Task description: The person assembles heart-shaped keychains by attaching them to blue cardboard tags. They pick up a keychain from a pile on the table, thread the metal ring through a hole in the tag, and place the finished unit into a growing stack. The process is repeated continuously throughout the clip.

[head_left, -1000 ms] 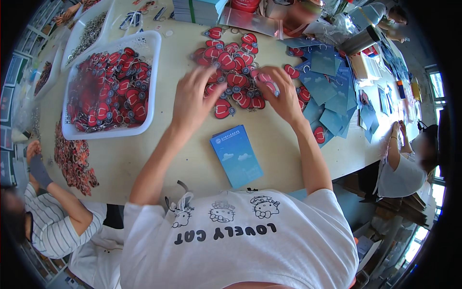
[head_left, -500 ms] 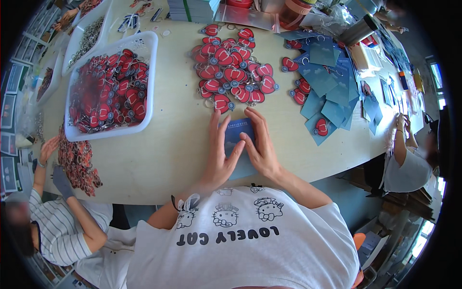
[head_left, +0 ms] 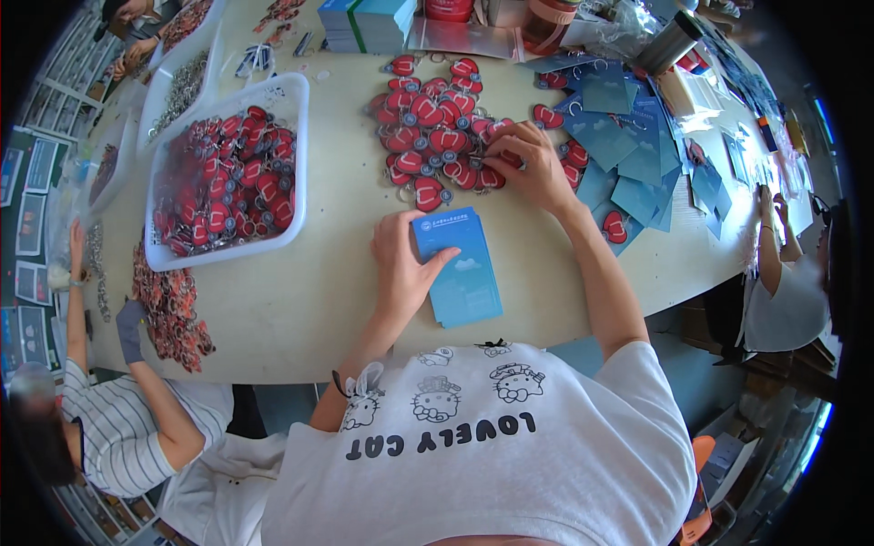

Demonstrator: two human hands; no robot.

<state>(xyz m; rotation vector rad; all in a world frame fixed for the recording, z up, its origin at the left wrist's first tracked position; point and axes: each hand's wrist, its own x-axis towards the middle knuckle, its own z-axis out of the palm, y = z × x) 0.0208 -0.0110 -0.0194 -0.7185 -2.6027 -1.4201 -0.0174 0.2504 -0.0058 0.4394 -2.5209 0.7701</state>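
Observation:
My left hand (head_left: 401,264) grips a stack of blue cards (head_left: 466,282) on the table in front of me, its thumb across the top card and its fingers along the left side. Reaching to the right side of a loose pile of red keychains (head_left: 426,111), my right hand (head_left: 535,168) has thumb and fingertips pinched on one red keychain (head_left: 510,156). Part of that keychain is hidden by the fingers. Metal rings and small blue round tags show on the keychains.
To the left stands a white basket (head_left: 300,182) full of red keychains. On the right lie fanned blue cards (head_left: 637,164), some with keychains on them. A banded card stack (head_left: 364,27) and a dark tumbler (head_left: 669,44) stand farther back. A co-worker's gloved hand (head_left: 132,329) is near orange-red items (head_left: 173,314).
My right hand has left the card stack and moved up and right to the keychain pile, taking hold of a keychain. My left hand stays on the cards, now more fully in sight.

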